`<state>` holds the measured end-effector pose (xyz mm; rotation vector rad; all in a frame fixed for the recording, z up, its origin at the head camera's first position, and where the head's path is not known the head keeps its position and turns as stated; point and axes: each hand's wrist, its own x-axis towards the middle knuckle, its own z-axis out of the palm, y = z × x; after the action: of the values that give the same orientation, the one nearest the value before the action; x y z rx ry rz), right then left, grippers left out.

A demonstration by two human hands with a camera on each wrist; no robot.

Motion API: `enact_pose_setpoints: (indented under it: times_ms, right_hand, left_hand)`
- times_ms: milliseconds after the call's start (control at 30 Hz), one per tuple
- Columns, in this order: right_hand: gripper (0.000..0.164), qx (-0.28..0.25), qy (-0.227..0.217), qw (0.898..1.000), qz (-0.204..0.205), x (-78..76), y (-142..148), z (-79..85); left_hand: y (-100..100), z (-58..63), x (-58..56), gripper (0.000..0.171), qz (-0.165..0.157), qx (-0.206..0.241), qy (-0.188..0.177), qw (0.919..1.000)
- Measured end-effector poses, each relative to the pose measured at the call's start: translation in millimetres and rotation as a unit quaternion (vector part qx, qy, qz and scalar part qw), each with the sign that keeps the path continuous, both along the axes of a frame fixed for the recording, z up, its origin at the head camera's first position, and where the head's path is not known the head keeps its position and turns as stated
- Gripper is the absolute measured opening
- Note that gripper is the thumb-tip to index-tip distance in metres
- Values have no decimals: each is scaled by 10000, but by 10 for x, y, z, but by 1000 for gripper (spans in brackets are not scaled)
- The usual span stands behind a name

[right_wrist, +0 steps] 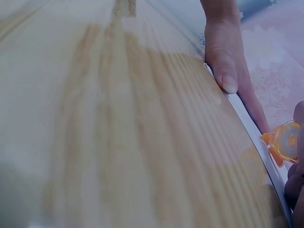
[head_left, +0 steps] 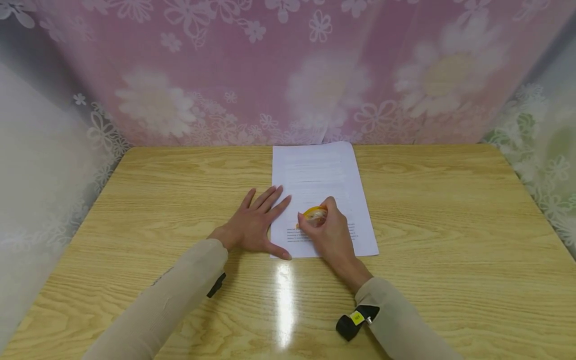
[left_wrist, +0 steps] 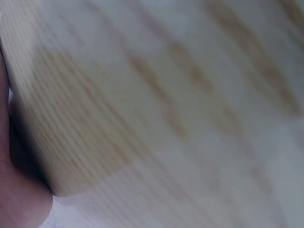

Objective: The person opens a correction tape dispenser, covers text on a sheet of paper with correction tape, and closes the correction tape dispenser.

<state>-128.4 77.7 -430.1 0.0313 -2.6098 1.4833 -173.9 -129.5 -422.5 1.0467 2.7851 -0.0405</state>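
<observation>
A white sheet of paper lies on the wooden table, with printed lines near its lower end and fainter marks higher up. My right hand pinches an orange, see-through correction tape dispenser, its tip close over the left part of the printed lines. In the right wrist view the dispenser points toward the sheet from the right edge. With fingers spread, my left hand rests across the paper's left edge, thumb on the lower corner. Only a bit of that hand shows in the left wrist view.
The wooden table extends to both sides of the sheet. Behind it hangs a pink flowered curtain, with pale flowered cloth at left and right. A black wrist camera sits under the right sleeve.
</observation>
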Motion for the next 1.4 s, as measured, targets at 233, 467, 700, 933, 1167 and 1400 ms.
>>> enact_pose_setpoints:
  times_ms: [233, 467, 700, 933, 1167, 1400]
  right_hand:
    - [42, 14, -80, 10000, -33, 11, 49, -3]
    - [41, -18, -14, 10000, -52, 12, 94, 18]
    - [42, -22, -51, 9999, -84, 25, 146, 16]
    - [42, 92, -23, 9999, -124, 15, 204, 16]
    - [43, 186, 19, 9997, -162, 25, 266, 19]
    - [44, 236, 23, 9995, -203, 27, 312, 15]
  left_hand:
    - [-3, -7, 2, 128, -32, 113, -18, 9999]
    - [-17, -22, -10, 128, -21, 116, -23, 9999]
    - [-7, -24, -10, 128, -45, 149, -32, 9999]
    - [-10, -17, -9, 129, -20, 80, -48, 10000]
    - [-4, -6, -9, 129, 17, 34, -72, 10000]
    - [-5, -16, -12, 128, 1, 57, -86, 9999]
